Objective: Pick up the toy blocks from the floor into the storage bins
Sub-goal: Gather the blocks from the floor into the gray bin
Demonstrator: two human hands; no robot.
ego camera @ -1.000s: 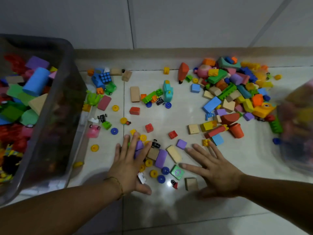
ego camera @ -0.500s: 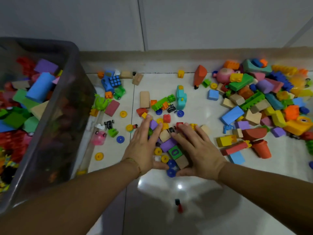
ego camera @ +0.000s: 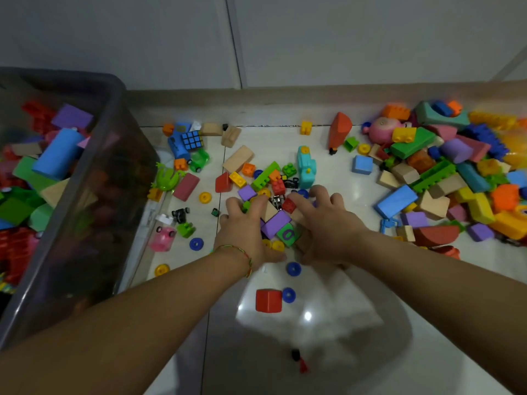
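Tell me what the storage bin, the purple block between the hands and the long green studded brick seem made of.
Storage bin: smoky see-through plastic, glossy; the toys inside show through its wall.
Purple block: probably foam, matte with softened edges and no shine, though painted wood is possible.
Green studded brick: hard moulded plastic, judging by the crisp round studs on top.

Dim, even indoor light. The glossy floor (ego camera: 328,295) shows a pale patch of glare just right of the red cube (ego camera: 268,300), with two small bright spots in it. A soft grey shadow rings the patch below the cube. Far left of the cube, the storage bin (ego camera: 94,223) looks dark and smeared. Far right of it, the blocks (ego camera: 493,119) are blurred and overbright. Wide-angle bending curves the edges.
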